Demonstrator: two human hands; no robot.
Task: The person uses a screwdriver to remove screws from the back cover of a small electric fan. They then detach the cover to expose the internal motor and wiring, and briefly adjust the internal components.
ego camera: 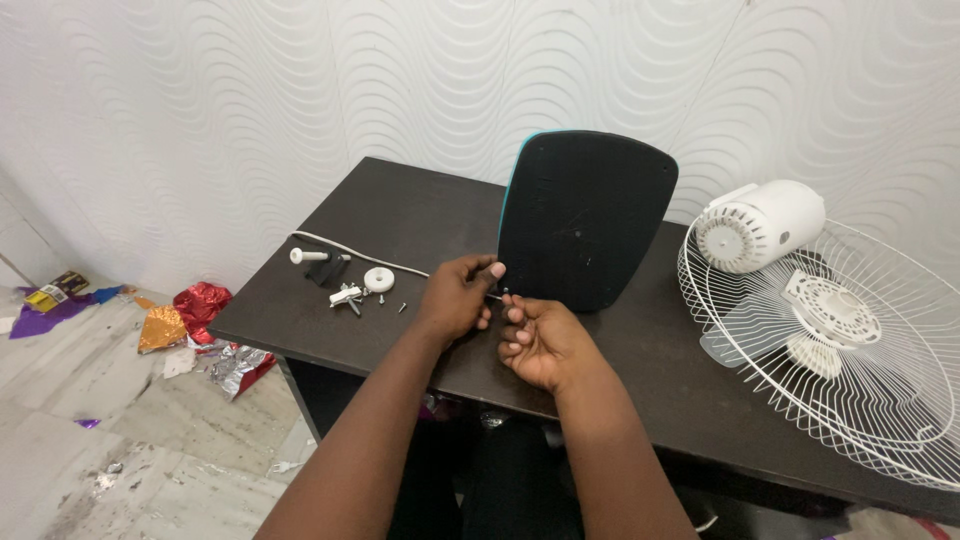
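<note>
Both forearms are reaching forward over the desk's (330, 340) near edge. The left hand (458, 297) is curling into a pinch, thumb up. The right hand (543, 343) is lying palm-up beside it, fingers (516, 318) curled inward, nearly touching.

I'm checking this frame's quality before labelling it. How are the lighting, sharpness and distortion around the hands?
Head view: soft, even light with faint shadows on the dark wooden table; left hand and right hand are fairly sharp, but the small thing between them is too tiny to identify; the upright black rounded panel shows no glare; the white wire fan guard looks stretched by wide-angle distortion.
</note>
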